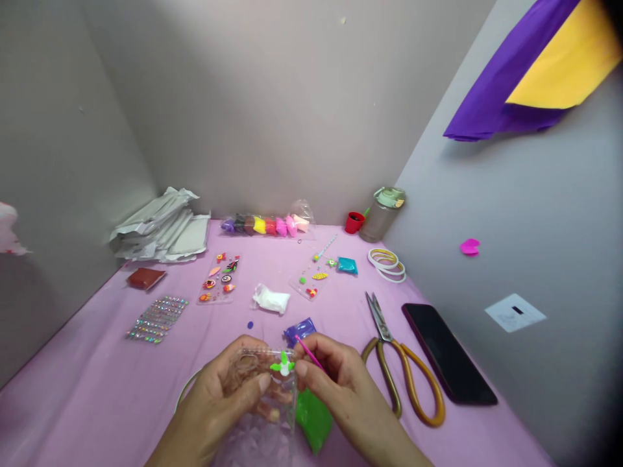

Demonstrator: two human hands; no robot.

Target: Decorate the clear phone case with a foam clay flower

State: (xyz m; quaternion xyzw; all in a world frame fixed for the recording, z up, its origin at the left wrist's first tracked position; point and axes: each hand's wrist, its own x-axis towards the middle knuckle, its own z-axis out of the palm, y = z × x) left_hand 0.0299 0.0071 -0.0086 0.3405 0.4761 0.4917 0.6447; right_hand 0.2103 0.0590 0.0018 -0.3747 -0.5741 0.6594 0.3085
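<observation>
My left hand (228,386) is closed on a clear plastic case (270,444), thumb in front and fingers behind it. Near the case's upper right corner sits a small flower shape (284,367) with bright green petals and a white middle. Between the thumb and fingers of my right hand (335,376) is a thin pink stick (310,352), its tip pointing up and left. Those right fingertips also meet the case's right edge beside the flower. Below them lies a green packet (314,418), partly covered by my right hand. A purple packet (299,331) is just beyond my fingers.
Large scissors (382,318) and a black phone (448,350) lie at right. Further back are a white packet (271,299), sticker sheets (219,279), a gem sheet (158,319), tape rolls (387,263), coloured clay packets (265,225), a bottle (382,217) and stacked pouches (160,230).
</observation>
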